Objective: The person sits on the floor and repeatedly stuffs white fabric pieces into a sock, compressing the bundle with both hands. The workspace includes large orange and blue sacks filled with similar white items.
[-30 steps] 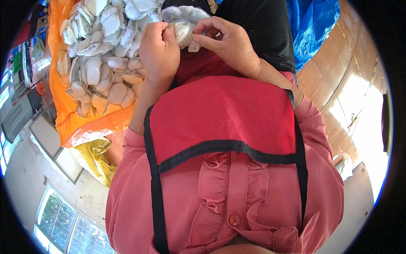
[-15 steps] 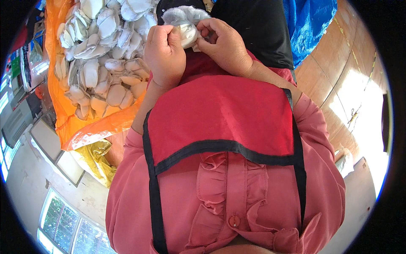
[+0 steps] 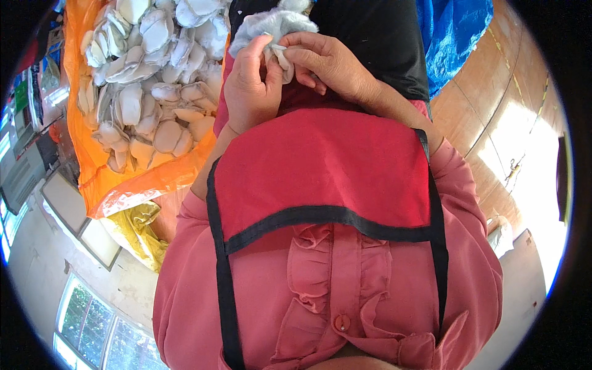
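Note:
A soft grey-white plush piece (image 3: 271,26) lies over my lap at the top of the view. A paler cloth part (image 3: 285,61) of it is bunched between my fingertips. My left hand (image 3: 253,92) pinches this part from the left, thumb and index finger pressed close together. From the right, my right hand (image 3: 336,65) grips the same part between thumb and index finger, its other fingers curled below. My fingers cover some of the cloth, so its exact shape cannot be made out.
Left of me, a heap of flat, rounded off-white pieces (image 3: 131,105) fills an orange plastic sheet (image 3: 92,185). A yellow bag (image 3: 143,231) lies beside it. Blue plastic (image 3: 453,43) stands at upper right, by the sunlit tiled floor (image 3: 484,111). My red apron (image 3: 327,166) covers my front.
Both hands have shifted slightly right and down. The plush piece has turned, so more of its fluffy side shows, and the pale cloth part looks more tightly gathered between my fingers.

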A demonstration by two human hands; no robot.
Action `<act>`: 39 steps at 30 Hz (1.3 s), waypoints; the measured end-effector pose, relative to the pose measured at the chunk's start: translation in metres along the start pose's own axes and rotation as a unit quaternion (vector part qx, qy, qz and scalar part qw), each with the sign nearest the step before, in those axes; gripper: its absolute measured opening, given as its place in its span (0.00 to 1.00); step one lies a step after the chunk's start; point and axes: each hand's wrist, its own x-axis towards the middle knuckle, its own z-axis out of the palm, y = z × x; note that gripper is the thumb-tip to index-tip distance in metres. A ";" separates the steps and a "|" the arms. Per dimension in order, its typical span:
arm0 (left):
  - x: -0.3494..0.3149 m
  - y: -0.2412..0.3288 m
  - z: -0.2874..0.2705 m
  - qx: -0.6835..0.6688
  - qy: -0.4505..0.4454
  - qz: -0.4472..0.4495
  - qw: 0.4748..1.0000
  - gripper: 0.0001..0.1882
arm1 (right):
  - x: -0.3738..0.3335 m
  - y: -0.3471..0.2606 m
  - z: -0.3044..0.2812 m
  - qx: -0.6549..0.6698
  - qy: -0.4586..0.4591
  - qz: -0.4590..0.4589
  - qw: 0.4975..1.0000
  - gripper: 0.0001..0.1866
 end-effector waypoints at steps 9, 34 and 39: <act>0.040 0.016 -0.044 0.291 -0.101 0.209 0.928 0.21 | 0.012 0.021 -0.003 -0.019 -0.036 -0.007 0.999 0.21; 0.061 -0.031 -0.018 0.145 -0.151 0.285 0.935 0.22 | 0.007 0.022 -0.011 0.006 -0.001 0.051 0.999 0.13; 0.057 -0.034 -0.017 0.158 -0.131 0.292 0.934 0.22 | 0.010 0.013 -0.016 -0.059 -0.049 0.070 0.995 0.13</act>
